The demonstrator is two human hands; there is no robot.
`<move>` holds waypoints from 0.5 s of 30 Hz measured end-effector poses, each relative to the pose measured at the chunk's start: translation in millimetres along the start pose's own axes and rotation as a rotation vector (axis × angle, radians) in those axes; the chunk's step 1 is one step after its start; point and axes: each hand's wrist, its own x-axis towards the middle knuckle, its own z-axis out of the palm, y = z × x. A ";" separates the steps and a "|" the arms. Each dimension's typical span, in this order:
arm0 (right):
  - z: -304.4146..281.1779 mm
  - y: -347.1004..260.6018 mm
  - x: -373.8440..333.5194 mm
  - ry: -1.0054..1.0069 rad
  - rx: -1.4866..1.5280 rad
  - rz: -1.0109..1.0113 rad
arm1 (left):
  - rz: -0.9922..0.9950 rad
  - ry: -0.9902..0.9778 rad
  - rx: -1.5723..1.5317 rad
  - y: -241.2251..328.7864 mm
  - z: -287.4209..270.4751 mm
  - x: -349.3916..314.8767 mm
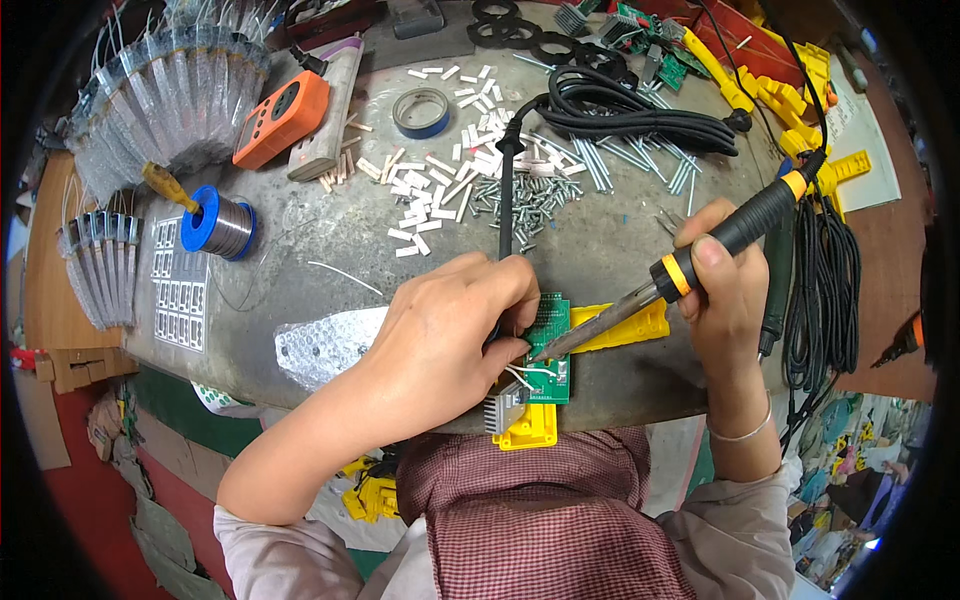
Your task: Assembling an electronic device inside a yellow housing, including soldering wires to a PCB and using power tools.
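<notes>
Head view: the right hand (725,290) has its grip closed round a soldering iron (690,265). The iron's long axis slants from upper right down to lower left, tip pointing at the green board (552,350) near the bench's (330,230) front edge. The left hand (450,335) presses on that board, fingers curled over its left side, grip closed on it. The board sits in a yellow jig (530,425), white wires at its lower end. Farther back: a solder spool (220,222), an orange meter (282,118), a tape roll (421,111), loose white pieces (440,180) and screws (530,200) scattered on the bench, none in any container.
</notes>
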 end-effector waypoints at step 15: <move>-1.3 3.0 2.4 -0.003 0.016 0.029 | -0.005 -0.002 0.002 0.0 1.2 -0.7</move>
